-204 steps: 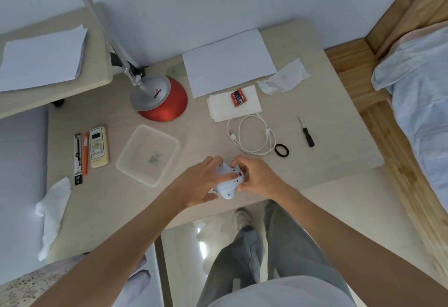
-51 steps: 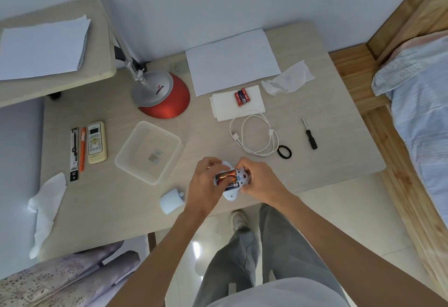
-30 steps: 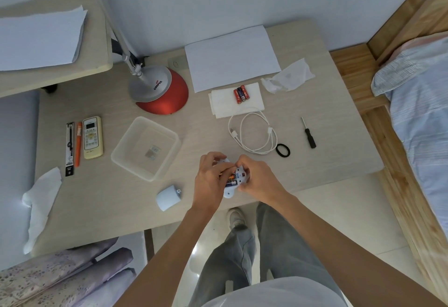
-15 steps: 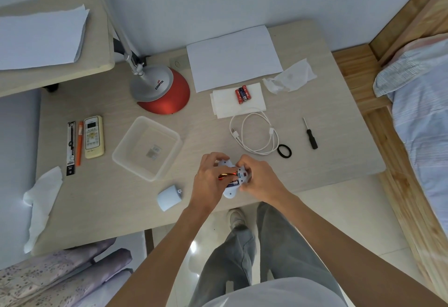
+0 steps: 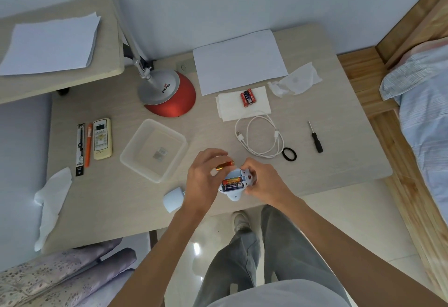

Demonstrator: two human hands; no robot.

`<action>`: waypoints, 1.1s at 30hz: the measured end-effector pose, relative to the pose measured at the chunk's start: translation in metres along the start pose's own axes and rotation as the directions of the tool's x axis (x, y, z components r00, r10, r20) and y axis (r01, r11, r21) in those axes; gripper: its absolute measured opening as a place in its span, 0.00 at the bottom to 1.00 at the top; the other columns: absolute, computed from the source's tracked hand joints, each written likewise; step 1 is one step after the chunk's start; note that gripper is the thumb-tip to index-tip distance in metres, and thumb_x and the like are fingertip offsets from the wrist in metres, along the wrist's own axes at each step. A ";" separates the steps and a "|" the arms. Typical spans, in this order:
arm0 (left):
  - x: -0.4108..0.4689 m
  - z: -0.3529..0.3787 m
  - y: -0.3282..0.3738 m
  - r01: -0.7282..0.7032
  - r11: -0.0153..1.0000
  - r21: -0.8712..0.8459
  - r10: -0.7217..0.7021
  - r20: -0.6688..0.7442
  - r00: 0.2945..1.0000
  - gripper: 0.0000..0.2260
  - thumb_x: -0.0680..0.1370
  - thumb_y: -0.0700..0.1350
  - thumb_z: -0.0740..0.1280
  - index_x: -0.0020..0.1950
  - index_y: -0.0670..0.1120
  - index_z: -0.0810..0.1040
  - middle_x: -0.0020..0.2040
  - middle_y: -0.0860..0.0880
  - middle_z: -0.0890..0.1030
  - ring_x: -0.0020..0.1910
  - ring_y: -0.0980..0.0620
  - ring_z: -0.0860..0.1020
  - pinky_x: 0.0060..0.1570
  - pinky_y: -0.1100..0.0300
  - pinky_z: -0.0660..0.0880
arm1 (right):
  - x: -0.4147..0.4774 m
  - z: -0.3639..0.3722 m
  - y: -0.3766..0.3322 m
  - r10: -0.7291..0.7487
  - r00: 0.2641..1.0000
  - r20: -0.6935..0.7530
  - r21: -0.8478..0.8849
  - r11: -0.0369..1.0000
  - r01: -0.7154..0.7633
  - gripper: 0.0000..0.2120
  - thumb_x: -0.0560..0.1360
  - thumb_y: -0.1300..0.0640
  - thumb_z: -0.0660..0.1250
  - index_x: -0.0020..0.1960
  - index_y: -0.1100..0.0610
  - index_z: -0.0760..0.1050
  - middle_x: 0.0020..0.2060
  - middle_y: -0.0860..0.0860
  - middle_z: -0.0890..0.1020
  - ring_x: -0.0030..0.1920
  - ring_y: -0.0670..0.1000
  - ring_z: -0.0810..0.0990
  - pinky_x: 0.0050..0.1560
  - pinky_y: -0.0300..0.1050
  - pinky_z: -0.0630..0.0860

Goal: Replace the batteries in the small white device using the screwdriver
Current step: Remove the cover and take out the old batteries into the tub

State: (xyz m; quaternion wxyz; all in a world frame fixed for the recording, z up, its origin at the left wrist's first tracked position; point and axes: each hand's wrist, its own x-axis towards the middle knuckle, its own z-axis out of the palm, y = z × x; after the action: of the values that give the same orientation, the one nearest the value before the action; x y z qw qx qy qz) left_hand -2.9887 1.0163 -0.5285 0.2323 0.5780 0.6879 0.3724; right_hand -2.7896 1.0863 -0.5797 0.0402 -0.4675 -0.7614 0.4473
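Note:
The small white device is held over the table's front edge with its battery bay open upward. My right hand grips its right side. Two batteries still lie in the bay, an orange one and a dark one. My left hand pinches a third orange battery just above and left of the bay. The white battery cover lies on the table left of my hands. Three red and black batteries rest on a folded tissue at the back. The black screwdriver lies to the right.
A clear plastic tray sits left of my hands. A coiled white cable and a black hair tie lie behind the device. A red lamp base, a remote, pens, paper sheets and crumpled tissues are spread around.
My left hand has pulled one orange battery up out of the bay and lifted it clear. Earlier the cover came off and was laid on the table at the left.

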 end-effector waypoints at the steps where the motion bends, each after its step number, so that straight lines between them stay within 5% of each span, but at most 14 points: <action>1: 0.003 -0.011 0.002 -0.006 1.000 -0.009 0.006 -0.009 1.000 0.05 0.79 0.38 0.78 0.54 0.44 0.89 0.55 0.50 0.85 0.54 0.52 0.83 0.55 0.55 0.82 | 0.000 0.000 0.000 -0.005 1.000 -0.002 -0.006 1.000 0.005 0.22 0.70 0.62 0.81 0.54 0.46 0.73 0.46 0.47 0.86 0.45 0.48 0.86 0.45 0.48 0.85; 11: 0.034 -0.108 -0.079 0.222 0.967 0.125 -0.210 -0.103 0.972 0.08 0.74 0.38 0.82 0.52 0.44 0.88 0.49 0.49 0.87 0.45 0.54 0.84 0.53 0.52 0.83 | -0.001 0.000 0.001 -0.027 1.000 -0.006 -0.009 1.000 0.027 0.18 0.72 0.62 0.80 0.54 0.51 0.74 0.46 0.48 0.86 0.46 0.48 0.86 0.46 0.49 0.85; 18: 0.048 -0.112 -0.138 0.360 0.899 0.251 -0.368 -0.016 0.930 0.18 0.74 0.38 0.82 0.42 0.61 0.81 0.46 0.52 0.87 0.43 0.53 0.84 0.54 0.49 0.84 | -0.001 0.001 0.003 -0.018 1.000 -0.001 -0.001 1.000 0.018 0.19 0.71 0.62 0.80 0.55 0.50 0.74 0.46 0.48 0.86 0.46 0.48 0.86 0.46 0.52 0.85; 28: 0.057 -0.095 -0.164 0.390 0.861 0.327 -0.433 0.066 0.899 0.12 0.73 0.40 0.83 0.45 0.56 0.84 0.44 0.53 0.87 0.43 0.52 0.85 0.56 0.45 0.84 | -0.001 0.002 0.002 -0.008 1.000 0.007 -0.018 1.000 0.008 0.21 0.72 0.62 0.80 0.56 0.49 0.73 0.47 0.49 0.86 0.47 0.51 0.86 0.47 0.54 0.86; 33: 0.056 -0.107 -0.126 0.350 0.908 0.233 -0.345 -0.063 0.937 0.11 0.73 0.40 0.83 0.53 0.47 0.87 0.49 0.50 0.87 0.47 0.49 0.85 0.56 0.46 0.84 | -0.001 0.001 0.001 -0.007 1.000 0.010 -0.007 1.000 0.007 0.21 0.71 0.61 0.80 0.55 0.48 0.73 0.47 0.49 0.86 0.47 0.51 0.86 0.47 0.54 0.86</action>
State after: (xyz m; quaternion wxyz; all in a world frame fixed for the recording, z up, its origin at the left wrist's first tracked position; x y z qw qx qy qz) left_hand -3.1596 1.0373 -0.5547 0.2161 0.4665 0.8220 0.2451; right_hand -2.7889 1.0845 -0.5805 0.0366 -0.4627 -0.7647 0.4469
